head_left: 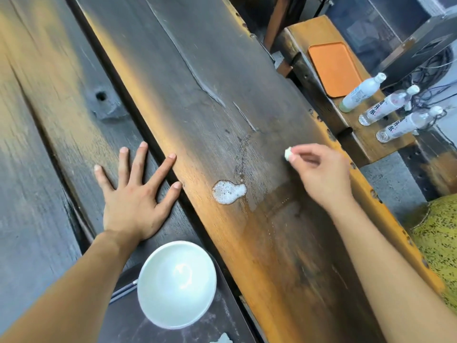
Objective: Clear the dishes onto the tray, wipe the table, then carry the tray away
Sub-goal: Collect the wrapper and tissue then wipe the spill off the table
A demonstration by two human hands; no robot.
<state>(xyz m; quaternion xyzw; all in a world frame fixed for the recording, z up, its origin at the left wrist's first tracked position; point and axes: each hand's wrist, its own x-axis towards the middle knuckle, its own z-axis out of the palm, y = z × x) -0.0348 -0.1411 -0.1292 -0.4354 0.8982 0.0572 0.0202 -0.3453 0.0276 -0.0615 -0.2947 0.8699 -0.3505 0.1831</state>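
Note:
A white bowl [176,283] sits on a dark tray [128,320] at the near edge of the dark wooden table [197,70]; chopsticks [123,290] lie beside it under my left forearm. My left hand [134,191] rests flat on the table with its fingers spread, holding nothing. My right hand [319,174] pinches a small white wad of tissue [288,153] between thumb and fingers, low over the tabletop. A foamy white spill [228,191] lies on the wood between the two hands, with a wet smear to its right.
An orange tray [333,68] lies on a wooden bench [358,134] to the right, beside three plastic water bottles [390,105]. A speckled yellow-green object [437,246] sits at the right edge. Cables hang behind the bench. A bit of white paper [222,339] shows at the bottom edge.

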